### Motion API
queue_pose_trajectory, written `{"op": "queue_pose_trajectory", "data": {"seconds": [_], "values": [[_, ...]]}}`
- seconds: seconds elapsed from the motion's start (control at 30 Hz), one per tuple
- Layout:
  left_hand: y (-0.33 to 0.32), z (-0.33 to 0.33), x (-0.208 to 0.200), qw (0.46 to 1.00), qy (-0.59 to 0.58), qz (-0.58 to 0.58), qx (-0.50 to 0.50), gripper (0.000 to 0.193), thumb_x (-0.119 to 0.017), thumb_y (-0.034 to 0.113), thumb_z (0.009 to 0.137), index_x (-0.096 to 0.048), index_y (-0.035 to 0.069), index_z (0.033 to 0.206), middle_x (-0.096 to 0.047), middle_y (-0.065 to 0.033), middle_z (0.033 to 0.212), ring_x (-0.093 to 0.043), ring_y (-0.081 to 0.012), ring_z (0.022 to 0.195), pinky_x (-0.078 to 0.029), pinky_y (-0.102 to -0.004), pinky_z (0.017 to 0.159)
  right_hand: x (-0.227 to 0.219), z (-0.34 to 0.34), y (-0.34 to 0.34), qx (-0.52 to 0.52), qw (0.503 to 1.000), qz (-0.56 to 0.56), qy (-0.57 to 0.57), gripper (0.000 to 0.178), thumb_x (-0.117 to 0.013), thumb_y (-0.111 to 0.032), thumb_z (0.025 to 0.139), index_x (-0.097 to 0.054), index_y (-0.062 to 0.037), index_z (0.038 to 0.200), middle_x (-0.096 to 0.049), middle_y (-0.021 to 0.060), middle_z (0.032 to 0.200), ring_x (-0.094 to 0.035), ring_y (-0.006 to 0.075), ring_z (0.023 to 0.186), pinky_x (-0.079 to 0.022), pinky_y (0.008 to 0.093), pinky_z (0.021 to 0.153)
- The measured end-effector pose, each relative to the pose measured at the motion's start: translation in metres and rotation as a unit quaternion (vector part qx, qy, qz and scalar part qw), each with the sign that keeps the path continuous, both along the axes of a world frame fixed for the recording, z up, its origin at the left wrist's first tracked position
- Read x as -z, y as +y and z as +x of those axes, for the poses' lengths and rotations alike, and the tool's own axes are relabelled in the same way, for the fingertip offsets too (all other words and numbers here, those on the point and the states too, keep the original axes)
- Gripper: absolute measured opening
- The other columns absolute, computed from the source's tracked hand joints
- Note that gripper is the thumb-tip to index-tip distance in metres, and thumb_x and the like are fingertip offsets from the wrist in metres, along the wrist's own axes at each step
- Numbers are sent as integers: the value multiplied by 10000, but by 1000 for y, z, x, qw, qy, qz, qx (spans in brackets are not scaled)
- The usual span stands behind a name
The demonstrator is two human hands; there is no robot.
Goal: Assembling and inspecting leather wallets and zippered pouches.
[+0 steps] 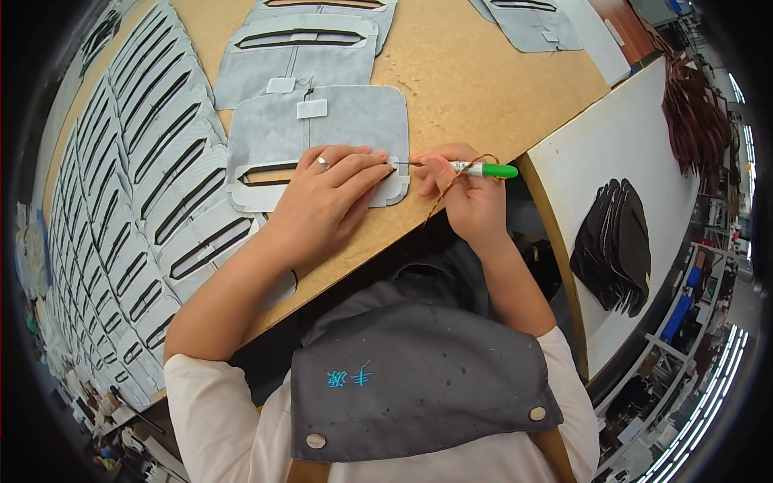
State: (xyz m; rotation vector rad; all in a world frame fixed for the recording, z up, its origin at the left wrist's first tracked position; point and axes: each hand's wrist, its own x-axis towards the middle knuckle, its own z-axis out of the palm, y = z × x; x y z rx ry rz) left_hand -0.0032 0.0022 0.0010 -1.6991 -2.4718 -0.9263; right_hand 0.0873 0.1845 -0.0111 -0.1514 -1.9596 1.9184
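Observation:
A grey fabric panel [358,133] lies in front of me, with a white-backed strip and a long dark-edged slot [270,174] along its near side. My left hand [326,193] rests on this strip over the slot's right part, fingers stretched out and close together, pressing it down. My right hand [467,197] grips a slim pen-like tool [499,171] with a white body and green end. Its thin tip points left and meets the strip's right end beside my left fingertips. A twisted red-and-yellow cord [441,198] hangs from the tool.
Similar slotted panels [298,60] lie farther up the brown table [475,88], another [535,24] at the far right. Overlapping rows of slotted pieces [153,137] cover the left side. On a white side table [580,153] sit black pieces [612,245]; dark red strips [694,117] hang beyond.

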Motion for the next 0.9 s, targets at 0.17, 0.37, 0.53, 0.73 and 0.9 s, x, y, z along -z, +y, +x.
{"op": "queue_pose_trajectory", "data": {"seconds": [0.17,0.37,0.53,0.73,0.9], "values": [[1,5,-7,992,88,-89,-13,392,-608,50,795,-570,87,1183,-549,-27,1239,-523,-223,1097,-364,-373,934,1,-2,4,-9,997,47,-56,138,-547,-80,922,-598,28,855,-618,54,683,-577,75,597,-462,208,545],[-2,0,0,991,71,-77,-84,440,-602,132,826,-524,103,1258,-499,-30,1298,-492,-234,1126,-323,-380,960,0,-1,8,-4,998,24,-52,165,-527,-109,942,-593,26,873,-622,63,706,-585,88,601,-470,216,566],[-11,-7,1,998,-47,-2,-40,272,-608,62,819,-598,91,1090,-566,-39,1202,-513,-242,1106,-329,-374,945,-12,-8,15,-16,999,-6,-46,200,-508,-140,960,-590,32,901,-618,62,722,-587,90,627,-476,222,616],[-7,-8,1,999,-39,5,29,256,-650,19,760,-605,87,1002,-603,-25,1146,-547,-237,1081,-356,-368,909,-11,-16,18,-132,985,18,-112,269,-493,-220,978,-604,3,875,-625,54,738,-570,89,641,-451,233,617],[-5,-9,-4,998,-44,-15,43,278,-669,31,738,-606,93,1001,-604,-18,1157,-547,-231,1088,-360,-375,905,-11,-24,21,-151,982,-1,-110,258,-478,-189,980,-601,5,863,-612,44,719,-560,84,630,-473,248,635]]}}
